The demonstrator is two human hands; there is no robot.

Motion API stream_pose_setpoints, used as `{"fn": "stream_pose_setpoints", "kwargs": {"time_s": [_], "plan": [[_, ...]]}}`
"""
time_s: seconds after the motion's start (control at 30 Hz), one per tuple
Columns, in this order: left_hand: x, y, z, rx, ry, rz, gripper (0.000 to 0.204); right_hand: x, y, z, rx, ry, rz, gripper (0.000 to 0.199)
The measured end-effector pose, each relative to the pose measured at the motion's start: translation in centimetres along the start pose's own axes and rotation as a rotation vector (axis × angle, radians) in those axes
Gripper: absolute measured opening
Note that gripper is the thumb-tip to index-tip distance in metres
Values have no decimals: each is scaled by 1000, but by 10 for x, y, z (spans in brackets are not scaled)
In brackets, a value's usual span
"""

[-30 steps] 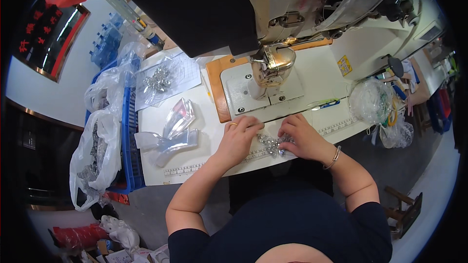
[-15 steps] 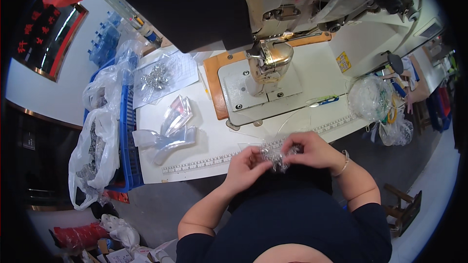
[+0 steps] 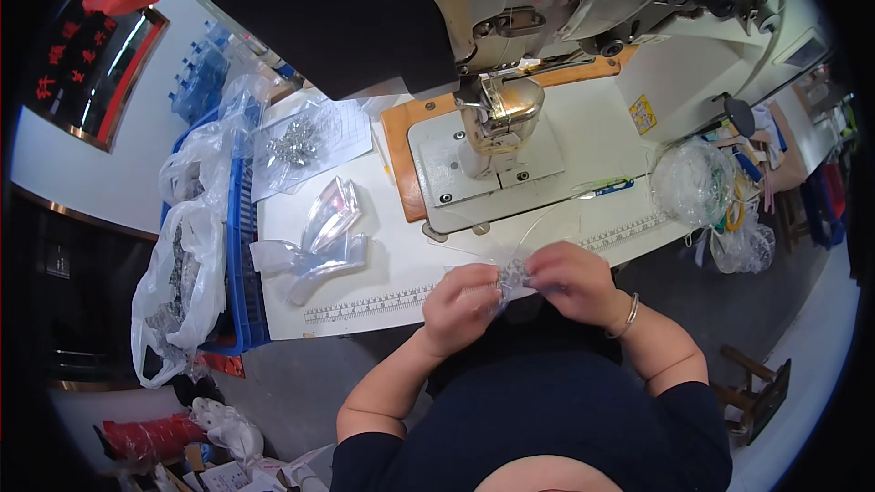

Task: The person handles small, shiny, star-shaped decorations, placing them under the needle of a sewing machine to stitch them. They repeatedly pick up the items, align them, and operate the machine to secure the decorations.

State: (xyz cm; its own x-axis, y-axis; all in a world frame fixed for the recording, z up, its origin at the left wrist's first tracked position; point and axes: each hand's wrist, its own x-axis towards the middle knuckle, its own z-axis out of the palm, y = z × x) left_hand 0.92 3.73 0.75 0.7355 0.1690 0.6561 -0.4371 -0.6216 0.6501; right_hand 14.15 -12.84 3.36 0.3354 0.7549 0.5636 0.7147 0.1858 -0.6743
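At the front edge of the white table, both hands hold a small clear plastic bag (image 3: pixel 512 279) with shiny silvery bits in it. My left hand (image 3: pixel 458 312) pinches its left side, fingers curled and thumb hidden in part. On the other side, my right hand (image 3: pixel 578 282) grips the bag's upper right edge with bent fingers. What the small bits are cannot be made out. Left of the hands lies a fanned pile of flat clear plastic bags (image 3: pixel 326 251). A printed measuring strip (image 3: pixel 374 306) runs along the table edge beneath the hands.
A sewing machine (image 3: pixel 499 132) stands beyond the hands. Another bag of silvery pieces (image 3: pixel 296 143) lies on papers at the far left. A blue crate (image 3: pixel 244 264) with white plastic bags (image 3: pixel 196 246) borders the left. Near a blue slim tool (image 3: pixel 609 187) sits a bulging clear bag (image 3: pixel 693 180).
Both hands have closed in on the small bag, and it has risen slightly. My right hand has turned, its fingers now curled at the bag's edge. The view has shifted a little.
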Motion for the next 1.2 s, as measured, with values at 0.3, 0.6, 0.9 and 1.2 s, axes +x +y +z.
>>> {"fn": "stream_pose_setpoints", "kwargs": {"time_s": [0.3,0.6,0.9,1.2], "plan": [[-2,9,-7,197,-73,336,25,-10,-7,-3,-144,-2,-400,20],[8,2,-5,-720,-168,-912,34,-4,-5,10,310,33,617,22],[35,-28,4,-505,-302,-1027,35,19,25,7,194,-128,838,22],[44,-31,-4,-475,-406,-1106,31,24,30,4,278,-218,870,16]]}}
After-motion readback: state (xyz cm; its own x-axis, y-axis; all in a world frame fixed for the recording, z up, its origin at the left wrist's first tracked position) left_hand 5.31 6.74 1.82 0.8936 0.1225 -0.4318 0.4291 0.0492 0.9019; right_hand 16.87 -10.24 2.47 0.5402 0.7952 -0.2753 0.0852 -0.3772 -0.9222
